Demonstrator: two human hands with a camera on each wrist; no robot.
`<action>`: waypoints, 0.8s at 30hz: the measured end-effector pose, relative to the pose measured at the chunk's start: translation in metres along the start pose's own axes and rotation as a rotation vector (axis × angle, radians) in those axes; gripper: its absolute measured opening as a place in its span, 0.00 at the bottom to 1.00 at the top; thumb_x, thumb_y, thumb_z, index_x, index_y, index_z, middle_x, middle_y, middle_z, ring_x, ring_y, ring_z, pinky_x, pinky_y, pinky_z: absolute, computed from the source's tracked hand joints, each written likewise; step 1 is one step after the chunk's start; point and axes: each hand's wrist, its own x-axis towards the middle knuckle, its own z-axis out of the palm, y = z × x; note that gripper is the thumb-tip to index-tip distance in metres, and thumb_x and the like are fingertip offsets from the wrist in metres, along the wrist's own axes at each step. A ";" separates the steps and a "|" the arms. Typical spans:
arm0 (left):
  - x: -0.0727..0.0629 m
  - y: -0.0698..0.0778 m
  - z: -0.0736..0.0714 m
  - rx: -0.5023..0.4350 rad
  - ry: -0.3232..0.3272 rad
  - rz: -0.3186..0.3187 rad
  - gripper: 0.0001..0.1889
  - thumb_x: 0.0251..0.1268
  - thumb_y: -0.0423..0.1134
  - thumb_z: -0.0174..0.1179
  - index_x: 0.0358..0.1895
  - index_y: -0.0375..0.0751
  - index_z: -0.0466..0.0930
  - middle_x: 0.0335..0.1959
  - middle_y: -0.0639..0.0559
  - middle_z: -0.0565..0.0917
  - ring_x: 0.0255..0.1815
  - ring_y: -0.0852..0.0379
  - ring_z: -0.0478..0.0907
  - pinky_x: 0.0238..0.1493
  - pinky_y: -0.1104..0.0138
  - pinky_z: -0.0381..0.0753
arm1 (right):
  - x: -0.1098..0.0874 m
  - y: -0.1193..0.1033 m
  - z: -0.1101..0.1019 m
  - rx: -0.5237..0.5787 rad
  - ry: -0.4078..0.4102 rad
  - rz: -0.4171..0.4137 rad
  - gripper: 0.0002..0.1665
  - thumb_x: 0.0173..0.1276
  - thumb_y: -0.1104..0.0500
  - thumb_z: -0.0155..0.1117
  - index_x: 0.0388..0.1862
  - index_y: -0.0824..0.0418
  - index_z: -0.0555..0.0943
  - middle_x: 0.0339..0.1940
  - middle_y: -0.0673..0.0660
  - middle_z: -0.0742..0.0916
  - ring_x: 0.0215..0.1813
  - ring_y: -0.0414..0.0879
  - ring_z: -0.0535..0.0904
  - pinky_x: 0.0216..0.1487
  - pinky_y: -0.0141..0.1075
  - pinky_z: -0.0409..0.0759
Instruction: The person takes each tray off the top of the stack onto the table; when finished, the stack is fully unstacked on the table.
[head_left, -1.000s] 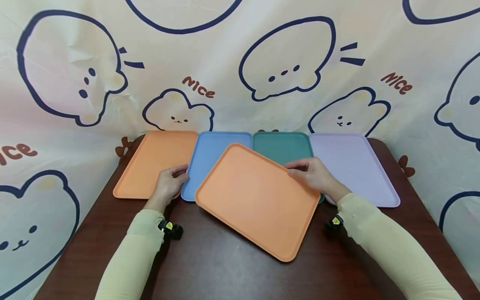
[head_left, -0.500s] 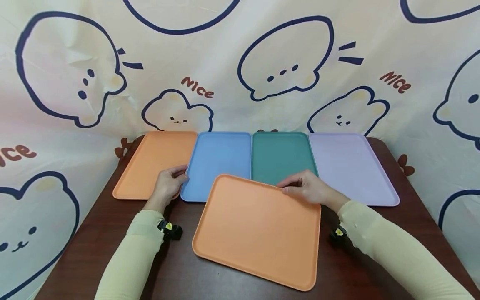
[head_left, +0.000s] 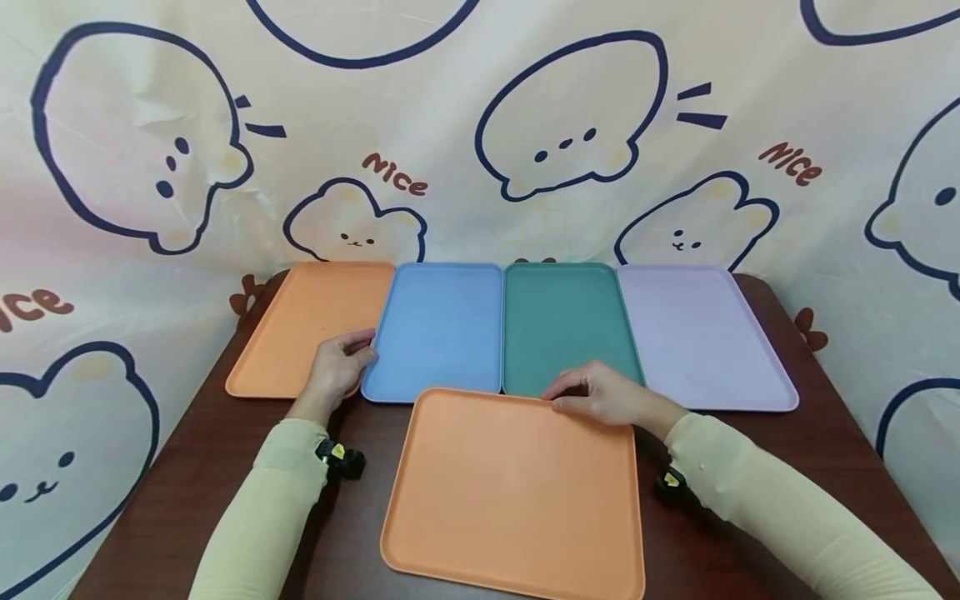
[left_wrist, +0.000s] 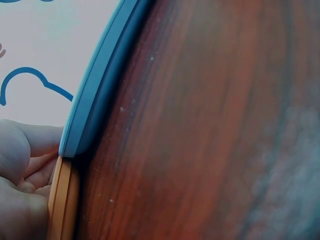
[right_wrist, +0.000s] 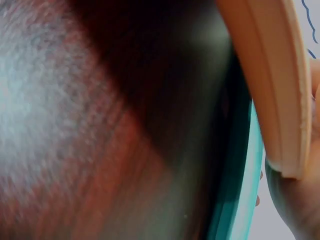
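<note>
Nearest the body, a loose orange tray (head_left: 517, 500) lies in front of a row of trays. My right hand (head_left: 611, 398) pinches its far edge between thumb and fingers; in the right wrist view the orange tray's rim (right_wrist: 275, 90) overlaps the green tray's edge (right_wrist: 245, 185). My left hand (head_left: 334, 367) rests over the orange tray in the row (head_left: 315, 333), fingertips touching the left rim of the blue tray (head_left: 442, 333). In the left wrist view those fingers (left_wrist: 42, 140) meet the blue tray's corner (left_wrist: 75, 135), fairly straight.
The green tray (head_left: 562, 325) and the lilac tray (head_left: 705, 333) complete the row to the right of the blue one. Brown wooden table (head_left: 330, 533) shows around the trays. A patterned cloth (head_left: 450, 125) hangs behind.
My right hand has drawn the loose orange tray toward the body and turned it straighter, uncovering the blue and green trays. The left hand has stayed in place.
</note>
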 end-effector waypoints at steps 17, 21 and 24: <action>0.001 0.001 0.001 0.011 -0.006 0.016 0.26 0.82 0.32 0.57 0.80 0.35 0.72 0.78 0.33 0.75 0.80 0.40 0.72 0.77 0.52 0.76 | 0.009 -0.011 0.035 -0.506 0.089 -0.156 0.02 0.72 0.61 0.76 0.41 0.55 0.91 0.39 0.48 0.86 0.40 0.41 0.83 0.43 0.35 0.84; 0.000 0.001 0.000 0.013 -0.009 0.007 0.26 0.83 0.33 0.57 0.80 0.37 0.72 0.78 0.34 0.74 0.79 0.41 0.72 0.75 0.55 0.77 | 0.012 -0.015 0.040 -0.560 0.117 -0.066 0.05 0.72 0.58 0.77 0.43 0.56 0.88 0.40 0.49 0.85 0.41 0.41 0.83 0.43 0.35 0.84; -0.001 0.001 0.001 0.007 -0.006 0.003 0.26 0.83 0.33 0.57 0.80 0.37 0.72 0.77 0.34 0.75 0.79 0.42 0.72 0.73 0.58 0.78 | 0.016 -0.017 0.041 -0.570 0.115 -0.019 0.05 0.73 0.57 0.76 0.43 0.56 0.89 0.40 0.49 0.85 0.42 0.42 0.82 0.44 0.36 0.84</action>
